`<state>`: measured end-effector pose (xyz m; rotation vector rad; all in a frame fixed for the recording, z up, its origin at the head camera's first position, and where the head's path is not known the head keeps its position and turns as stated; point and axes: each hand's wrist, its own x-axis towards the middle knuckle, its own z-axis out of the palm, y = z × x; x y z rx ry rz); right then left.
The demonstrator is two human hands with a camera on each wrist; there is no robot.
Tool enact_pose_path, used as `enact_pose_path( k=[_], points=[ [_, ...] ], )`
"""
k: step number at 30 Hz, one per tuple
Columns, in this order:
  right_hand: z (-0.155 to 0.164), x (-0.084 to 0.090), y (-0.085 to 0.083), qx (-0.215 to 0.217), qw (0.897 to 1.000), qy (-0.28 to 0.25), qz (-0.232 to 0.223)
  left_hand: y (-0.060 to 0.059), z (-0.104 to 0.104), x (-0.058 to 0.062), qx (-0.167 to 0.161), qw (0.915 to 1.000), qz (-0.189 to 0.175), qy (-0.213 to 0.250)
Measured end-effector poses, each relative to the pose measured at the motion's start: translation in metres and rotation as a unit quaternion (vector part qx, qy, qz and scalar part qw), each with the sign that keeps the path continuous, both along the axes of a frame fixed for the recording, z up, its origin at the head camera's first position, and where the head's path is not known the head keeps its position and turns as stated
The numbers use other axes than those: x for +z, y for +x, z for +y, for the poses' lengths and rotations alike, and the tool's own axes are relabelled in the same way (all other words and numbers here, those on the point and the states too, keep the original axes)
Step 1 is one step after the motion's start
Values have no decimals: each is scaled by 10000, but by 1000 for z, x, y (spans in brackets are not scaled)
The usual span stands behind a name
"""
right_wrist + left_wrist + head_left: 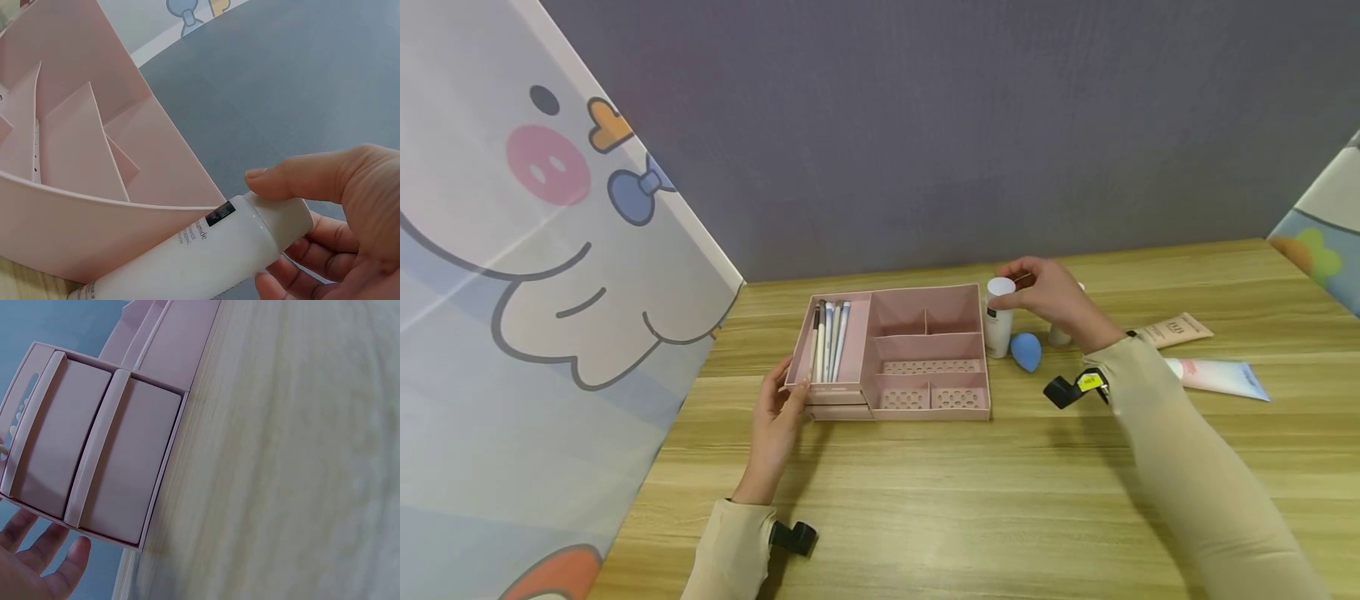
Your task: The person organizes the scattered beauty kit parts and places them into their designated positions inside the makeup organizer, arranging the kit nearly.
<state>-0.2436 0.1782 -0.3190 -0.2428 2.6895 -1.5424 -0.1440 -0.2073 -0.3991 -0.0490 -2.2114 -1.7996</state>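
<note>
A pink desktop organizer (925, 415) stands on the table, with several slim brushes or pens (829, 342) lying in its left tray. My left hand (778, 417) holds the organizer's front left corner, fingers along its left side; the left wrist view shows two drawers (128, 462) in its front. To the right of the organizer, my right hand (1048, 292) pinches the cap of a white lotion bottle (187, 256) between thumb and fingers. The bottle is nearly upright beside the organizer's right wall; whether its base touches the table I cannot tell. Just right of it lies a blue makeup sponge (1026, 352).
A small pale bottle (1060, 337) is partly hidden behind my right hand. Farther right lie a beige tube (1176, 330) and a white, pink and blue tube (1221, 377). A grey panel (925, 142) rises behind the table, with a cartoon-printed wall (490, 333) at left.
</note>
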Motion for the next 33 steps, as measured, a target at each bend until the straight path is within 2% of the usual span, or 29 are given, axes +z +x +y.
enact_pose_path(
  k=[9, 15, 33],
  points=[
    [2, 2, 4, -157, 9990, 253, 319, -1, 0, 0, -6, 10000, 25, -32],
    [4, 5, 5, -217, 9978, 222, 577, 0, 0, -1, -2, 10000, 85, -48],
    [-1, 42, 13, -363, 9954, -125, 877, -1, -1, -1, -70, 10000, 50, 18]
  ],
)
